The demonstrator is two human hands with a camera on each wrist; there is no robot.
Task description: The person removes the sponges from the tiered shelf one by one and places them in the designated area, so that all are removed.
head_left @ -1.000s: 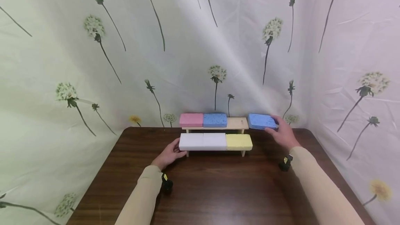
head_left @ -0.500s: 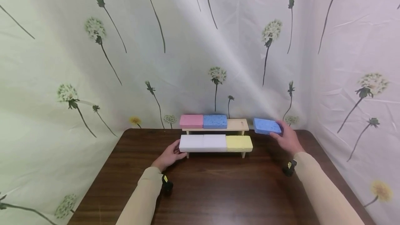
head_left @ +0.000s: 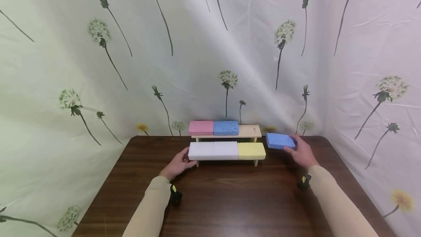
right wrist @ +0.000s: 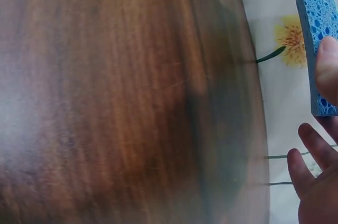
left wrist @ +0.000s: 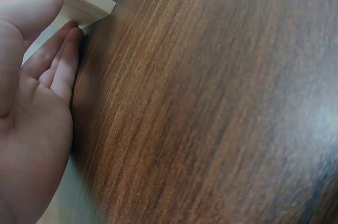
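Note:
My right hand point(head_left: 303, 153) pinches a blue sponge point(head_left: 279, 140) at its right end, above the table to the right of the two stands. The right wrist view shows the thumb on the porous face of that sponge point(right wrist: 316, 12), with other fingers spread below it. My left hand point(head_left: 177, 164) holds the left end of the front wooden stand point(head_left: 255, 162), thumb at its front and fingers beside its leg point(left wrist: 87, 2). Two white blocks point(head_left: 201, 150) and a yellow sponge point(head_left: 251, 150) lie in a row along this stand.
Behind it, a second wooden stand point(head_left: 249, 131) bears a pink sponge point(head_left: 201, 127) and another blue sponge point(head_left: 226, 127), with bare wood at its right end. A flower-printed curtain point(head_left: 197, 65) hangs at the back edge of the dark wooden table point(head_left: 230, 196).
My right hand has carried the blue sponge slightly right, away from the rear stand's end, then lower and nearer to me. The left hand keeps its place.

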